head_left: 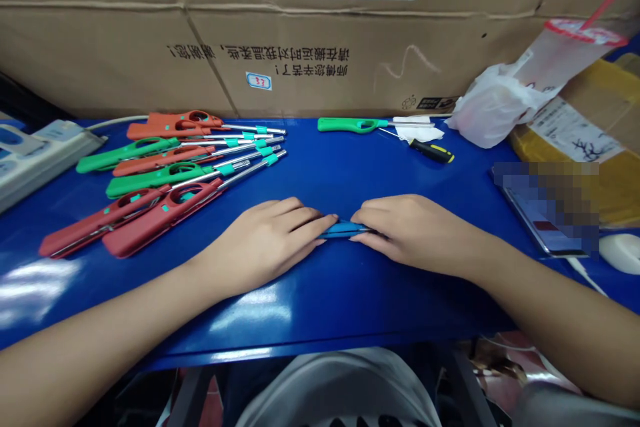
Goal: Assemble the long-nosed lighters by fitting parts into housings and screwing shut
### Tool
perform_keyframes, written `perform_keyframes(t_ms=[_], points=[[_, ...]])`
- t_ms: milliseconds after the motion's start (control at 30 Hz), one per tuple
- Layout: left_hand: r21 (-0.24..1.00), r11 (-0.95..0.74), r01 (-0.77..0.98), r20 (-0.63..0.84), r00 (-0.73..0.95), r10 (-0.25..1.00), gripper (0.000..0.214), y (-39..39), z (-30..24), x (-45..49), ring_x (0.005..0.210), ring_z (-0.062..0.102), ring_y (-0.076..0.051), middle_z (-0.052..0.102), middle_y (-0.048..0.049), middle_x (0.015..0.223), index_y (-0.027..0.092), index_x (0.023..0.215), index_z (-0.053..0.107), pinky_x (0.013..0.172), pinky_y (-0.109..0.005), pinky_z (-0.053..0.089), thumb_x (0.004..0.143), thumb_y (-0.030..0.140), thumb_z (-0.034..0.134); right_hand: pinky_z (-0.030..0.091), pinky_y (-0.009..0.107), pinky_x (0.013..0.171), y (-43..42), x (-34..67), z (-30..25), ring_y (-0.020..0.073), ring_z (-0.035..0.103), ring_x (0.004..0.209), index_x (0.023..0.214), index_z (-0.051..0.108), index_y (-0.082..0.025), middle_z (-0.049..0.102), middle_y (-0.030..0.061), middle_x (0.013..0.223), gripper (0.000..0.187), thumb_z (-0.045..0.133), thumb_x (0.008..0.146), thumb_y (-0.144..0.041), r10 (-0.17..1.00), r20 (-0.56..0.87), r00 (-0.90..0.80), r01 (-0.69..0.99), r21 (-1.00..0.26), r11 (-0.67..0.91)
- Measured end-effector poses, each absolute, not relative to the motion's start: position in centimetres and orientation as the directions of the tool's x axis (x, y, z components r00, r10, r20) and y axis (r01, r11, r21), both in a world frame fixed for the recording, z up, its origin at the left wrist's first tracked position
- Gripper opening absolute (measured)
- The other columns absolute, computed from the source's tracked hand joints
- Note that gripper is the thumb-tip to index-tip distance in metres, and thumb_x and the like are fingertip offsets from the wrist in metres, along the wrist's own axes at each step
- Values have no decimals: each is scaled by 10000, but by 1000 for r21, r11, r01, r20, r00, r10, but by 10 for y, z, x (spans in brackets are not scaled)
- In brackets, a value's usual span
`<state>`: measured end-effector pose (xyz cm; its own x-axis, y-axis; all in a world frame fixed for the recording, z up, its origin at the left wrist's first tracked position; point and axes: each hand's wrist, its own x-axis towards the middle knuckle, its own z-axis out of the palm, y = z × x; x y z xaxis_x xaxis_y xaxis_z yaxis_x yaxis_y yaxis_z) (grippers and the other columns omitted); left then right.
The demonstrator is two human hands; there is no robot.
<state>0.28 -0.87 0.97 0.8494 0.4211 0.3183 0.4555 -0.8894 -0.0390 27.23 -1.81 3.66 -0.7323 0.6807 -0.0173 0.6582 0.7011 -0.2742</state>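
A blue long-nosed lighter (344,229) lies on the blue table (350,293), mostly covered by both hands. My left hand (265,240) rests palm down with its fingers together, pressing on the lighter's left end. My right hand (413,227) lies over the right end, fingers curled onto it. Only a short blue stretch shows between the fingertips.
A pile of several red and green lighters (160,177) lies at the left. A lone green lighter (373,124) and a black-and-yellow screwdriver (431,151) lie at the back. A white plastic bag (495,107), a phone (545,207), a power strip (30,153) and cardboard boxes (250,33) surround the table.
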Motion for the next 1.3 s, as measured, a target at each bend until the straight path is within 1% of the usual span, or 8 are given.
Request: perform_keyframes(t_ms=[67, 200, 300, 667, 933, 1100, 1200, 1300], points=[[-1, -896, 443, 345, 842, 416, 322, -8, 9, 2, 959, 697, -227, 761, -101, 1118, 130, 1334, 633, 852, -361, 582, 1059, 256, 521, 456, 315, 734, -17, 274, 39, 201, 671, 859, 1062, 724, -177, 737, 54, 974, 200, 601, 1005, -324, 711, -24, -703, 669, -364, 649], [84, -900, 429, 402, 811, 424, 321, -4, 8, -4, 946, 689, -219, 746, -125, 1101, 99, 1326, 629, 860, -343, 581, 1035, 217, 561, 433, 270, 605, -10, 283, 47, 135, 595, 654, 982, 750, -200, 700, -9, 764, 214, 614, 979, -365, 766, -149, -625, 675, -596, 435], [114, -902, 417, 408, 808, 425, 334, -2, 8, -6, 951, 685, -224, 741, -132, 1102, 90, 1334, 618, 857, -346, 579, 1027, 212, 576, 452, 264, 618, -4, 288, 48, 130, 598, 672, 981, 758, -198, 720, -1, 798, 243, 603, 978, -385, 751, -192, -631, 634, -685, 358], [103, -917, 385, 432, 813, 390, 324, -5, 8, -5, 907, 669, -222, 737, -124, 1083, 72, 1308, 618, 824, -357, 590, 1002, 175, 618, 435, 264, 693, -2, 291, 43, 129, 603, 770, 918, 665, -194, 697, -3, 882, 29, 661, 918, -223, 723, -83, -686, 590, -645, 486], [79, -926, 369, 455, 813, 363, 340, -6, 7, -5, 885, 675, -221, 744, -113, 1063, 72, 1303, 626, 810, -363, 601, 974, 150, 652, 401, 271, 673, -6, 291, 49, 133, 580, 751, 923, 663, -200, 695, -1, 869, 128, 579, 983, -275, 688, -136, -713, 604, -617, 504], [88, -924, 371, 452, 812, 369, 339, -6, 6, -5, 891, 677, -221, 746, -116, 1069, 71, 1301, 631, 817, -366, 605, 972, 149, 655, 391, 264, 636, -8, 292, 52, 126, 560, 706, 914, 664, -194, 680, -6, 819, 153, 588, 980, -310, 692, -150, -707, 623, -594, 508], [91, -925, 369, 446, 816, 369, 338, -7, 6, -4, 903, 677, -222, 746, -120, 1088, 73, 1302, 633, 819, -368, 605, 973, 150, 655, 374, 262, 592, -8, 291, 54, 117, 531, 644, 895, 670, -192, 668, -16, 768, 179, 568, 989, -305, 673, -197, -713, 629, -604, 490], [95, -927, 362, 448, 816, 364, 344, -7, 7, -5, 904, 678, -221, 746, -124, 1094, 73, 1307, 630, 808, -359, 603, 972, 149, 656, 389, 261, 616, -8, 290, 56, 114, 557, 667, 893, 689, -192, 697, -11, 804, 201, 548, 1000, -287, 661, -195, -725, 612, -624, 487]])
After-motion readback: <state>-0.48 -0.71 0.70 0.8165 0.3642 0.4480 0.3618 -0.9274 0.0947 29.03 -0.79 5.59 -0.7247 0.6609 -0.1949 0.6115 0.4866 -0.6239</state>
